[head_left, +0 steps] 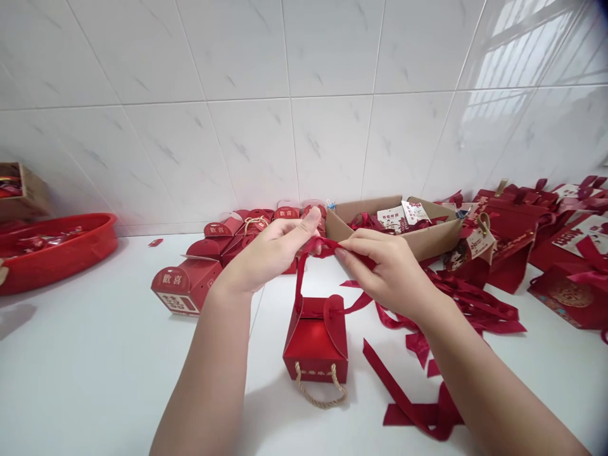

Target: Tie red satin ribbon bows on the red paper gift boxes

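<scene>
A small red gift box (316, 345) with a beige rope handle stands on the white surface in front of me. A red ribbon (300, 275) runs up from the box's top flaps to both hands. My left hand (270, 253) pinches the ribbon's upper part above the box. My right hand (387, 269) pinches the same ribbon just to the right, fingertips nearly touching the left hand's.
Several finished red boxes (187, 285) lie behind at the left. A red basin (57, 250) sits at far left. An open cardboard box (422, 237) with tags stands behind right. Loose ribbons (470, 310) and larger red boxes (567, 294) spread to the right. A tiled wall stands behind.
</scene>
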Motion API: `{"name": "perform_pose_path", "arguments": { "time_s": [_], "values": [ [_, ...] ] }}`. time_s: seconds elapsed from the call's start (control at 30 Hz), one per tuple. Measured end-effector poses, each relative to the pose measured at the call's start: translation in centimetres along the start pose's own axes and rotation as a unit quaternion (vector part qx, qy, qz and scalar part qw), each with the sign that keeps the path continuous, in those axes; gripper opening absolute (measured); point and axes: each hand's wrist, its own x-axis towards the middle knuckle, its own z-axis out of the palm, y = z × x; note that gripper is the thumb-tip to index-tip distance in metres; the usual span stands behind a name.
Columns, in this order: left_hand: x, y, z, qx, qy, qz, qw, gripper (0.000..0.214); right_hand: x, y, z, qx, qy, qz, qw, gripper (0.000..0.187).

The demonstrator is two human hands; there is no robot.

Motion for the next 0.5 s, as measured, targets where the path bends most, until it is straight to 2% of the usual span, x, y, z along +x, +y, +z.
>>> {"name": "perform_pose_path", "arguments": {
  "time_s": [0.13,0.23,0.33,0.5],
  "values": [
    [-0.49,0.37,0.01,-0.005,0.02,-0.012,1.0,0.035,0.16,0.42,0.52,-0.029,0.07,-0.008,0.997,0.018],
    [-0.63,0.73,-0.04,0.009,-0.001,-0.001,1.0,0.019,0.29,0.39,0.62,-0.034,0.105,0.005,0.994,0.019],
    [-0.54,0.82,0.06,0.031,-0.023,0.014,0.999,0.014,0.37,0.44,0.74,-0.032,0.117,0.011,0.992,0.019],
    [-0.21,0.33,0.6,0.03,-0.017,0.075,0.997,0.008,0.38,0.47,0.85,0.02,0.111,0.031,0.993,0.021]
  ]
}}
